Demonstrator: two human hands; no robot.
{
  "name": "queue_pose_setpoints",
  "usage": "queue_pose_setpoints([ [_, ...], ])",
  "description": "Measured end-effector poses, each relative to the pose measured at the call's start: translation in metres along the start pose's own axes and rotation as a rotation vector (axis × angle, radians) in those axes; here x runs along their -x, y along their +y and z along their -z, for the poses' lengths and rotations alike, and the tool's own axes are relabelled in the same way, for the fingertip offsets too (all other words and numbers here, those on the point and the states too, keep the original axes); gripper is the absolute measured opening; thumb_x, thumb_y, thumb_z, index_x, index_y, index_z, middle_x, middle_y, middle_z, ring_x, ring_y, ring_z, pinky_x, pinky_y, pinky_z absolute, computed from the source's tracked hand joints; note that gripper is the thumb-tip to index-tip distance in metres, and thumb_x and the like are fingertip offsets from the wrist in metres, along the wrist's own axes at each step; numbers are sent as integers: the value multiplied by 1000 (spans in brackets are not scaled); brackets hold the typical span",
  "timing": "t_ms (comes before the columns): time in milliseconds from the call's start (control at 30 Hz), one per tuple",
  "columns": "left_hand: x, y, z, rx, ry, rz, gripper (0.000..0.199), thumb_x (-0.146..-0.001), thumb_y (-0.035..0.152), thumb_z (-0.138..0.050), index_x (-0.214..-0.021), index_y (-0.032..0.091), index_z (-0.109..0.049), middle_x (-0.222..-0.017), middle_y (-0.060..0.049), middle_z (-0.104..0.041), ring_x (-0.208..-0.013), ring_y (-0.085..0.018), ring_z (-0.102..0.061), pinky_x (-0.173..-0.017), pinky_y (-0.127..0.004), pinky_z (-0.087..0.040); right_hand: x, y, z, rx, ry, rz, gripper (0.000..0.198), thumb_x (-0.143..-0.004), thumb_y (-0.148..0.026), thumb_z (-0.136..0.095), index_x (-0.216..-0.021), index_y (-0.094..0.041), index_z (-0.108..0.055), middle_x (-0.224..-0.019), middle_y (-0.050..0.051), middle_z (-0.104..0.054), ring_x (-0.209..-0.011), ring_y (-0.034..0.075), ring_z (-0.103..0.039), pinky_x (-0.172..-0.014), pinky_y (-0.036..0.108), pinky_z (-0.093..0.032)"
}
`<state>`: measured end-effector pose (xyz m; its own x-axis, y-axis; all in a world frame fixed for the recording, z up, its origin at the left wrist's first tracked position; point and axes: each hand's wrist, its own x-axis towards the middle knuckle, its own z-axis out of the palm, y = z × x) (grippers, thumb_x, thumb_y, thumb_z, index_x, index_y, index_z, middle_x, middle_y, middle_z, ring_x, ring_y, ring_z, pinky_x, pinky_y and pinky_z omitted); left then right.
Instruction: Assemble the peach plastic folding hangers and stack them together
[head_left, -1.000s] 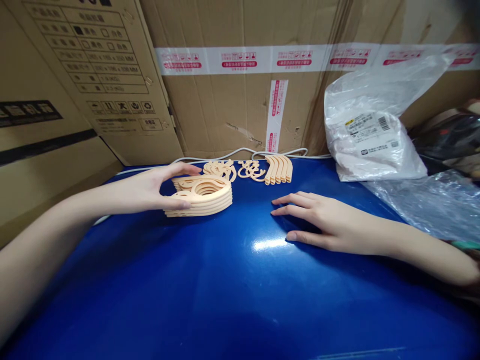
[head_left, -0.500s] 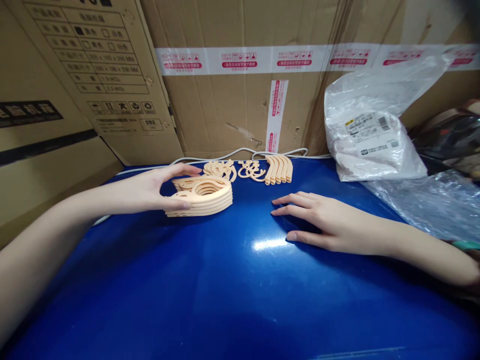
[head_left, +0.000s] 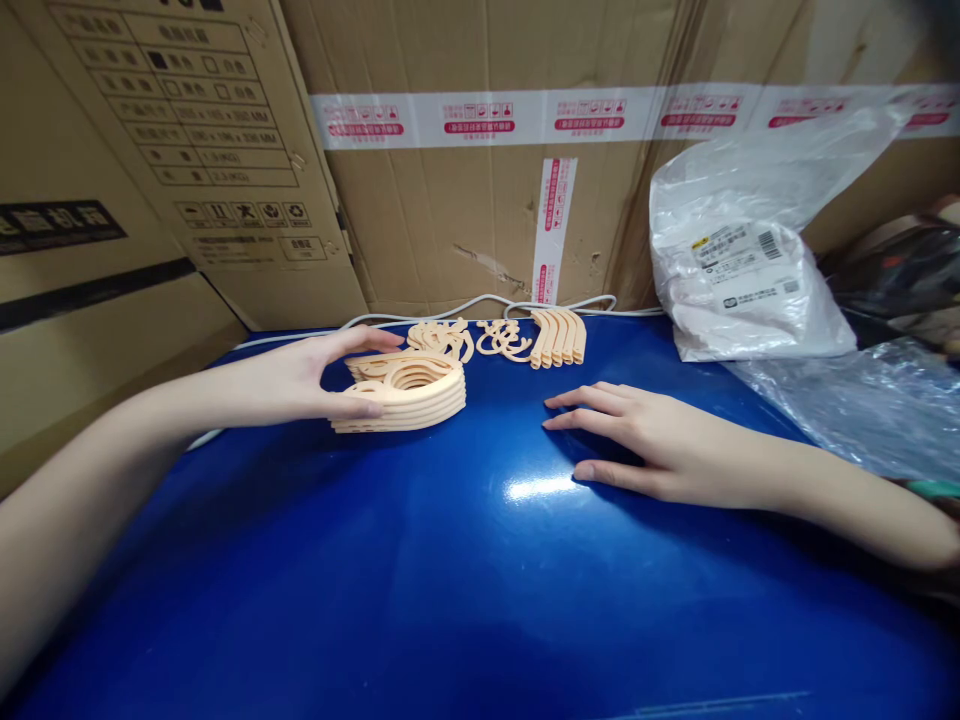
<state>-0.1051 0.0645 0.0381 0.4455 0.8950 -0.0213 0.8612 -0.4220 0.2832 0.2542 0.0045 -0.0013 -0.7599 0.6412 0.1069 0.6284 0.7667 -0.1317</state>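
My left hand [head_left: 322, 378] spans the left end of a stack of curved cream plastic hanger pieces [head_left: 427, 405]. Its thumb lies along the near side and the fingers reach over behind, closed around the stack, which rests on the blue table [head_left: 450, 580]. Flat on the tabletop to the right lies my right hand [head_left: 637, 440], fingers apart and holding nothing. Behind the stack are a loose pile of cream curved pieces [head_left: 439, 340], several cream hooks [head_left: 502, 340] and a row of curved hanger arms [head_left: 559, 338].
Cardboard boxes [head_left: 465, 210] wall off the back and left. A white cable [head_left: 480, 302] runs along the rear edge. At the right back stands a labelled white plastic bag [head_left: 750, 290], with clear plastic wrap [head_left: 877, 405] in front of it.
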Motion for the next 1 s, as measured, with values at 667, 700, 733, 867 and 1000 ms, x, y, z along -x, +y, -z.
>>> queue_pose_setpoints([
  [667, 1, 1, 0, -2, 12, -35, 69, -75, 61, -61, -137, 34, -44, -142, 0, -50, -126, -31, -50, -103, -37, -43, 0, 0, 0, -37, 24, 7, 46, -93, -47, -48, -131, -22, -55, -134, 10, -54, -121, 26, -51, -103, 45, -42],
  [700, 1, 0, 0, -5, 12, -36, 69, -76, 61, -61, -137, 34, -44, -142, 0, -49, -126, -31, -50, -103, -38, -43, 0, 0, 0, -40, 26, 7, 45, -93, -47, -48, -131, -22, -55, -134, 11, -54, -121, 26, -52, -102, 45, -42],
  [733, 1, 0, 0, -7, 12, -35, 69, -76, 61, -61, -137, 34, -44, -142, 0, -49, -126, -31, -50, -103, -38, -43, 0, 0, 0, -40, 23, 8, 45, -93, -47, -48, -130, -22, -56, -134, 11, -54, -121, 26, -51, -102, 45, -42],
  [867, 3, 7, 1, -11, 21, -16, 71, -75, 65, -61, -136, 32, -45, -141, 0, -51, -124, -32, -51, -103, -40, -43, 0, 0, 0, -21, 8, 8, 47, -94, -48, -46, -130, -20, -55, -136, 11, -53, -122, 25, -50, -103, 43, -41],
  [1000, 7, 22, 3, -10, 10, 12, 74, -78, 68, -56, -136, 25, -44, -140, 0, -51, -123, -33, -49, -105, -46, -39, 0, 0, 0, -18, 6, 4, 47, -94, -48, -47, -131, -20, -55, -135, 11, -53, -122, 25, -50, -103, 43, -41],
])
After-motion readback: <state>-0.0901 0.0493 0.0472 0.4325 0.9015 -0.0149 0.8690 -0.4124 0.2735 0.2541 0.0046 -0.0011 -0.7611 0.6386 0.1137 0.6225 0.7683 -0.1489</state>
